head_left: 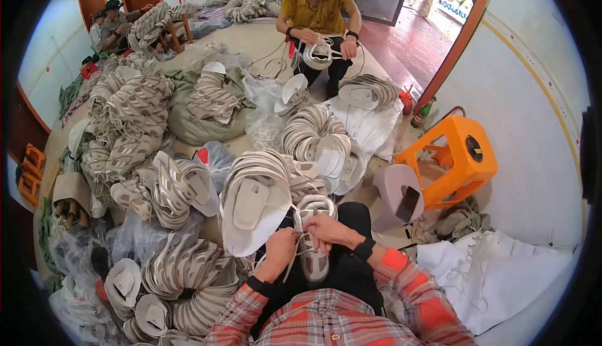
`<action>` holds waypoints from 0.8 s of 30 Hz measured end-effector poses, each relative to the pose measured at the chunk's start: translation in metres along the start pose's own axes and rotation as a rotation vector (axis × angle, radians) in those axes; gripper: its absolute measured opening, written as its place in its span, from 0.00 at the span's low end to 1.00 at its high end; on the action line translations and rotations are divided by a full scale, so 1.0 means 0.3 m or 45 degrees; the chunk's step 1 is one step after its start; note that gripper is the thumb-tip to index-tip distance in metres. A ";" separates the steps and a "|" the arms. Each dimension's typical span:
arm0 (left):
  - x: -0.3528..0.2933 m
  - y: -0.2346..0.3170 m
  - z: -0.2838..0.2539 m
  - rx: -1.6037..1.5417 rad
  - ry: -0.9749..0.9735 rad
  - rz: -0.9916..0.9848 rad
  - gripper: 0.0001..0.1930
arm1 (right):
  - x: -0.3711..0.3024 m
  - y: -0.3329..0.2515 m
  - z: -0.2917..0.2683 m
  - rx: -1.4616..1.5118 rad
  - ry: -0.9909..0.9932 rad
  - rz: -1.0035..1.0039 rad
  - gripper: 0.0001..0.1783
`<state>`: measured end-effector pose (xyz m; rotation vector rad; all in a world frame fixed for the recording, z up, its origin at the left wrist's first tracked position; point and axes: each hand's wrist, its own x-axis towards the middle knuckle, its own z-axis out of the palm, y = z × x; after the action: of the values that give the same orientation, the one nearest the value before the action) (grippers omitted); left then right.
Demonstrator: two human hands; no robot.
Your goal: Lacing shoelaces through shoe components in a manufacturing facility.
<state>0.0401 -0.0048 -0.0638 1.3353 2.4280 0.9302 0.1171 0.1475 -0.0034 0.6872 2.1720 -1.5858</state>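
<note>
A beige and white shoe upper (315,266) rests on my lap between my knees, its toe end toward me. White shoelace (290,267) runs through its eyelets, with a loose end hanging down on the left. My left hand (280,247), at the shoe's left side, is closed with the fingertips pinched on the lace. Over the lacing area, my right hand (327,229) is closed too, fingertips on the lace near the eyelets. Just beyond my left hand leans a large bundle of nested shoe uppers (256,186).
More stacked uppers (188,277) lie at left and ahead (313,133). On the right stand an orange stool (464,151) and a grey stool (392,189) bearing a phone (407,204). White sheeting (501,277) lies near right. A co-worker (320,7) sits opposite, handling a shoe upper.
</note>
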 end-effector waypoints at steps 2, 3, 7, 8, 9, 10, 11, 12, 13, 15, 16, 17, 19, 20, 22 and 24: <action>0.006 0.005 -0.004 -0.052 -0.044 -0.168 0.07 | 0.007 -0.007 -0.019 0.076 -0.111 0.104 0.14; 0.007 0.007 0.000 -0.053 -0.047 -0.164 0.07 | 0.006 -0.012 -0.020 -0.038 -0.129 0.075 0.14; 0.012 0.026 0.016 0.087 -0.021 -0.236 0.08 | 0.045 0.001 0.002 -0.266 -0.129 -0.080 0.13; 0.009 0.033 0.018 0.134 -0.014 -0.258 0.09 | 0.044 0.007 0.016 -0.267 -0.129 -0.086 0.13; 0.003 0.038 0.018 0.139 -0.010 -0.259 0.09 | 0.042 0.014 0.035 -0.173 -0.066 -0.039 0.12; 0.002 0.051 0.021 0.070 0.029 -0.285 0.09 | 0.034 0.025 0.045 -0.079 0.007 0.012 0.11; -0.001 0.058 0.022 0.002 0.067 -0.313 0.10 | 0.032 0.036 0.058 -0.080 0.014 0.009 0.11; -0.005 0.055 0.031 0.003 0.070 -0.306 0.10 | 0.036 0.050 0.072 -0.211 0.135 -0.101 0.10; -0.009 0.041 0.042 -0.057 0.107 -0.286 0.11 | 0.044 0.066 0.088 -0.341 0.252 -0.216 0.10; -0.004 0.050 0.026 -0.118 0.138 -0.251 0.11 | 0.078 0.148 0.112 -0.692 0.502 -0.524 0.09; -0.007 0.068 -0.015 0.026 0.003 -0.281 0.13 | 0.090 0.177 0.120 -1.044 0.735 -0.829 0.09; -0.020 0.067 -0.055 0.170 -0.133 -0.319 0.15 | 0.057 0.131 0.116 -1.035 0.728 -0.828 0.09; -0.057 0.024 -0.125 0.020 -0.190 -0.303 0.14 | -0.043 0.024 0.056 -1.230 0.681 -0.691 0.10; -0.079 0.004 -0.167 -0.131 -0.245 -0.280 0.13 | -0.067 -0.014 -0.004 -1.251 0.706 -0.448 0.09; -0.102 0.013 -0.296 -0.707 -0.485 -0.254 0.09 | -0.116 0.016 -0.138 -1.058 0.929 -0.394 0.06; -0.130 0.049 -0.354 -1.269 -0.308 -0.102 0.06 | -0.060 0.131 -0.156 -0.288 0.767 -0.380 0.03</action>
<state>0.0224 -0.0759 0.0236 0.8738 1.4367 1.5353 0.1544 0.1989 -0.0097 0.8852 2.9561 -1.3425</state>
